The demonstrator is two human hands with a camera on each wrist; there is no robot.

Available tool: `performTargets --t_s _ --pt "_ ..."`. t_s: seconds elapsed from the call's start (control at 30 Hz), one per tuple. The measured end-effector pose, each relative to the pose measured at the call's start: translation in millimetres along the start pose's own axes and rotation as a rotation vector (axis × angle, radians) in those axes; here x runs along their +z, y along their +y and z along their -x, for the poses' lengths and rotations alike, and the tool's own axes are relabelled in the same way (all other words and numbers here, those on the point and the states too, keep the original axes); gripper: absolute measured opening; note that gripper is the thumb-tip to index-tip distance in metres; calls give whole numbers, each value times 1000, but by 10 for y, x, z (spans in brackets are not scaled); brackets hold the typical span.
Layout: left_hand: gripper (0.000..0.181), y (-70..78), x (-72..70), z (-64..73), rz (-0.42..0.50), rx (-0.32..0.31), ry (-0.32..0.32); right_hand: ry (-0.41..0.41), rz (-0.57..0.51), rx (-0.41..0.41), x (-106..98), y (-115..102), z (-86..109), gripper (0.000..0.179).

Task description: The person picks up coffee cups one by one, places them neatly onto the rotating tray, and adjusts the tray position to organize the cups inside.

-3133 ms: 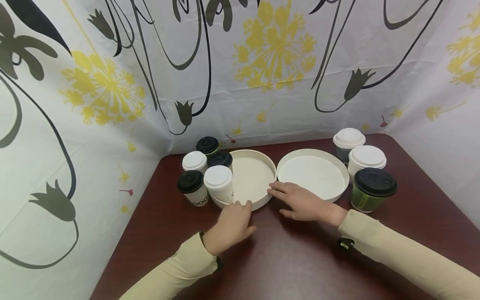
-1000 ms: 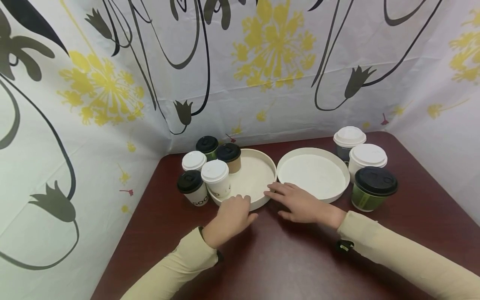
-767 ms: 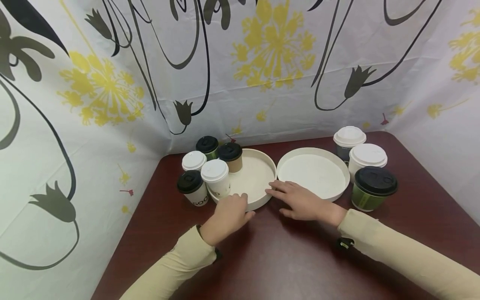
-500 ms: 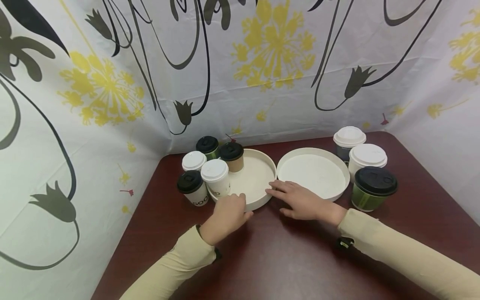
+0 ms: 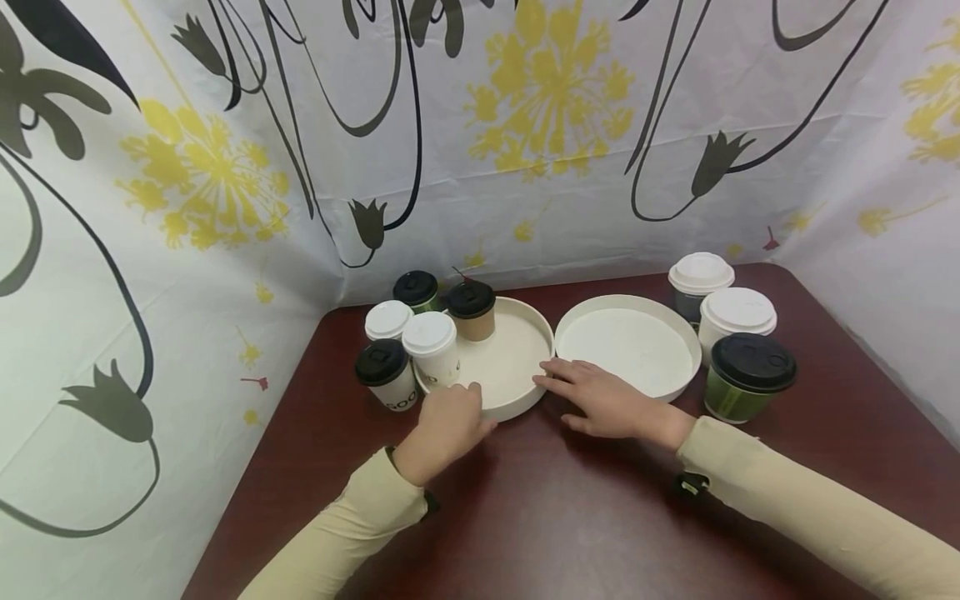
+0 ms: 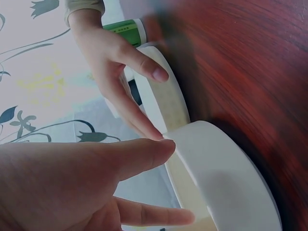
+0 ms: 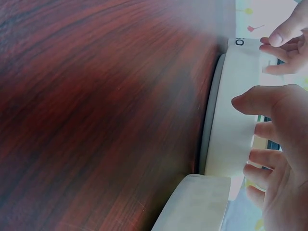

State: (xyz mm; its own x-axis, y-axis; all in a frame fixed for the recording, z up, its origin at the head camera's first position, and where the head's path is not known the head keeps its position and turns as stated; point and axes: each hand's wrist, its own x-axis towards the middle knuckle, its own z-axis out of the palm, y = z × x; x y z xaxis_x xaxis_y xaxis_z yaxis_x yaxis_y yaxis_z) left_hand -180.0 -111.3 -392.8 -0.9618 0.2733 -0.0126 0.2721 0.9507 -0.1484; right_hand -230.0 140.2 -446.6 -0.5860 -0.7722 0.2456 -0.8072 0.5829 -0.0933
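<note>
In the head view my left hand [image 5: 446, 429] is at the front left rim of the cream round tray [image 5: 513, 408], with its fingers reaching over the rim. In the left wrist view its thumb and a finger stretch out nearly straight by the tray's wall. My right hand [image 5: 600, 400] lies palm down between the trays, its fingertips at the left tray's right rim. Inside that tray stand a white-lidded paper cup [image 5: 433, 354], just beyond my left fingers, and a black-lidded brown paper cup [image 5: 472, 312] behind it.
A second round tray [image 5: 626, 354] sits right of the first. Left of the trays stand a black-lidded white cup [image 5: 386, 379], a white-lidded cup [image 5: 387, 321] and a black-lidded green cup [image 5: 417, 289]. Three cups, including a green one [image 5: 738, 387], stand at the right. Patterned cloth [image 5: 540, 225] hangs behind.
The brown cup has shifted right and back, and the white-lidded cup slightly back and left, as if the tray turned clockwise. My left hand has moved left along the rim; the right hardly moved.
</note>
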Motion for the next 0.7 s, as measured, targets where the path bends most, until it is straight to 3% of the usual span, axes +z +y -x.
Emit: performTargets --t_s 0.23,0.7 --pt "45 -67 18 -2 11 -9 6 1 9 -1 13 13 -4 67" --pt "46 -126 8 7 32 -51 -55 -11 -8 6 6 11 2 68"
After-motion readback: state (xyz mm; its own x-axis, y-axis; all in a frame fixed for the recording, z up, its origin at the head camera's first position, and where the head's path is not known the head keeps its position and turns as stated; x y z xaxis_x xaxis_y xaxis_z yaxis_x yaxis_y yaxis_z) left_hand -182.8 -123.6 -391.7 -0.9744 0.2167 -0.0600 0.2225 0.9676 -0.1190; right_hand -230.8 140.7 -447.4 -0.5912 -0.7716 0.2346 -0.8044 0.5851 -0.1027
